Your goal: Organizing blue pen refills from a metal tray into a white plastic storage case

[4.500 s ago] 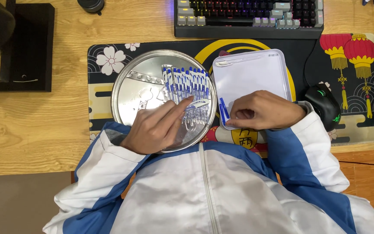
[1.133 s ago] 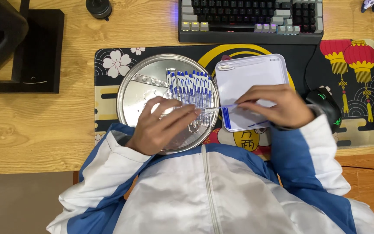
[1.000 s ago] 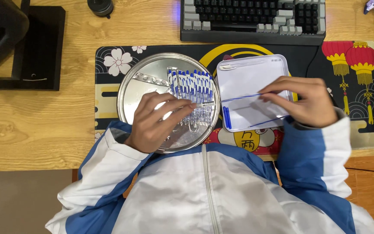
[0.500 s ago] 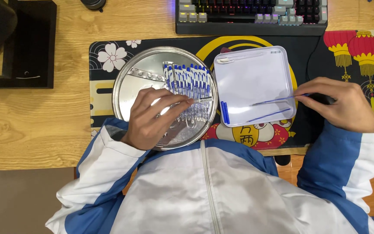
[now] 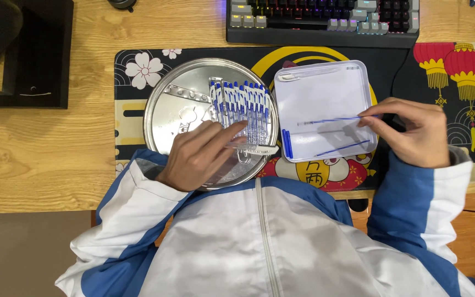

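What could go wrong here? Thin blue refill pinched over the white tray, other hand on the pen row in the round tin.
1. The right hand pinches the thin blue refill by one end only, over the white tray; it may bend or slip.
2. The left hand rests on the row of blue-and-clear pens in the round metal tin; a nudge could scatter them.

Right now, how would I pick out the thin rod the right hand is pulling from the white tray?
Start at the patterned desk mat below the keyboard. On its right half sits a white rectangular tray, beside the round metal tray. The thin rod lies across the white tray's middle, its right end pinched by the right hand; the others lie untouched.
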